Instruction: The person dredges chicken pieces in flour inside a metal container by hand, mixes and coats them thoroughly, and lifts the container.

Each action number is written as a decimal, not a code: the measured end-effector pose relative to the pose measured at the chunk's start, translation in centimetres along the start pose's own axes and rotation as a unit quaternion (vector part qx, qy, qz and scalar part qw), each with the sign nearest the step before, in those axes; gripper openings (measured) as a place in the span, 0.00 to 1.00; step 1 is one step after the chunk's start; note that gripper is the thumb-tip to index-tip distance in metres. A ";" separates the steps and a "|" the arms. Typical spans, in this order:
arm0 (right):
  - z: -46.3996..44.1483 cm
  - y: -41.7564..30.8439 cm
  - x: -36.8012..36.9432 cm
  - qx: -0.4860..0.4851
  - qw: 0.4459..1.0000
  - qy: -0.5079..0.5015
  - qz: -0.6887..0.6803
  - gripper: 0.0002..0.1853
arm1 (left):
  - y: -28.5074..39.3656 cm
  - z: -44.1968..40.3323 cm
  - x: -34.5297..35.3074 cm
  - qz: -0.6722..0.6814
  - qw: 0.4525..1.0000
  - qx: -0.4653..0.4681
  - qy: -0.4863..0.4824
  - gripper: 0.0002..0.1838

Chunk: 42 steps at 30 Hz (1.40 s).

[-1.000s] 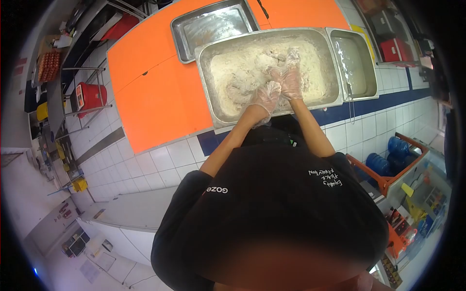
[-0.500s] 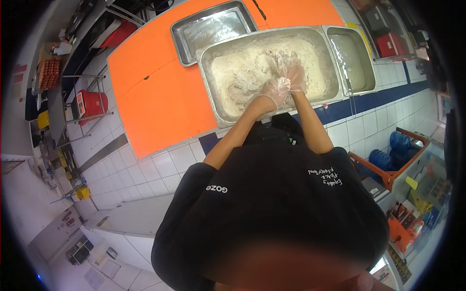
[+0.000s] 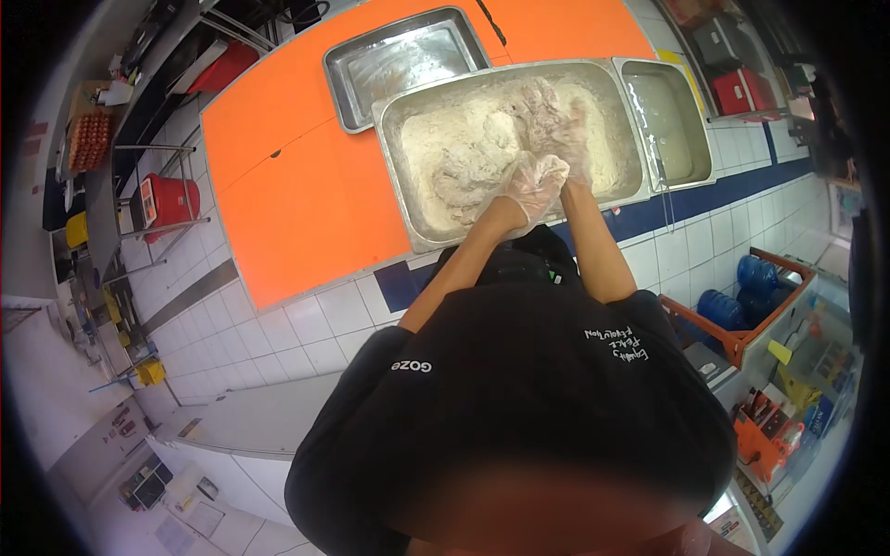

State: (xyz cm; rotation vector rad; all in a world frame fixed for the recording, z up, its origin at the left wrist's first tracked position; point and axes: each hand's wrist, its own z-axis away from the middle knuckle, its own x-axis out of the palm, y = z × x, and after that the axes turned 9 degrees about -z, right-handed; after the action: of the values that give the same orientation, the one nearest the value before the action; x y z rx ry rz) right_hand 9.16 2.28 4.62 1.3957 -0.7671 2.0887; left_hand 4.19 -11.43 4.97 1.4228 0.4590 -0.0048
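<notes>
A deep steel pan (image 3: pixel 400 190) holds pale flour (image 3: pixel 436 139), with lumpy flour-coated pieces (image 3: pixel 468 171) to the left of my hands. My left hand (image 3: pixel 532 190), in a clear plastic glove, is over the pan's near side. Its fingers are curled, with a pale floury patch at their tips; what they hold, if anything, I cannot make out. Just right of it, my gloved right hand (image 3: pixel 573 153) is down in the flour against a clumped, flour-coated mass (image 3: pixel 545 111). Blur and flour hide its fingers.
An orange table (image 3: pixel 297 213) carries the pan. Behind it lies a shallow metal tray (image 3: pixel 399 57). A narrower steel pan of cloudy liquid (image 3: pixel 672 120) adjoins on the right, with a thin wire handle (image 3: pixel 668 199) at its near edge. Blue water jugs (image 3: pixel 723 310) stand lower right.
My right hand has shifted slightly right and toward me, and the clumped mass beyond it shows more. My left hand has turned, its fingertips more curled. The whole view has shifted slightly.
</notes>
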 end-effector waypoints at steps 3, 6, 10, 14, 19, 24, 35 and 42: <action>2.5 -0.4 1.6 0.033 0.999 0.000 -0.029 0.41 | 5.6 0.3 -3.4 0.139 0.988 -0.033 -0.065 0.14; 3.5 -0.1 2.9 0.045 0.998 -0.001 -0.039 0.41 | 5.8 0.2 -3.7 -0.085 0.995 -0.040 0.026 0.20; 4.1 0.1 3.7 0.054 0.998 -0.003 -0.041 0.41 | 1.8 0.4 -2.7 -0.127 0.990 -0.009 0.058 0.25; 4.0 0.2 4.0 0.057 0.997 -0.005 -0.050 0.42 | 4.0 1.1 -3.8 -0.072 0.994 -0.065 0.050 0.21; 4.1 0.5 3.9 0.053 0.998 -0.002 -0.046 0.43 | -2.6 0.4 -3.2 -0.113 0.992 -0.004 0.064 0.16; 2.5 0.7 1.8 0.045 0.998 -0.009 -0.031 0.49 | 1.0 1.4 -3.6 0.012 0.999 -0.029 0.013 0.16; 3.5 1.5 3.0 0.040 0.995 0.086 0.008 0.41 | -4.2 2.2 -3.0 -0.125 0.992 0.029 0.001 0.15; 4.4 1.6 5.7 0.006 0.989 0.132 0.067 0.47 | -3.4 2.4 -3.6 -0.077 0.995 0.035 -0.050 0.14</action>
State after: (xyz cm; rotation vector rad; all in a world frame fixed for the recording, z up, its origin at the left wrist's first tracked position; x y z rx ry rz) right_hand 8.97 -1.28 10.99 1.0679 -0.7557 2.3254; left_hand 0.75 -15.23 3.00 1.4447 0.4880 -0.2182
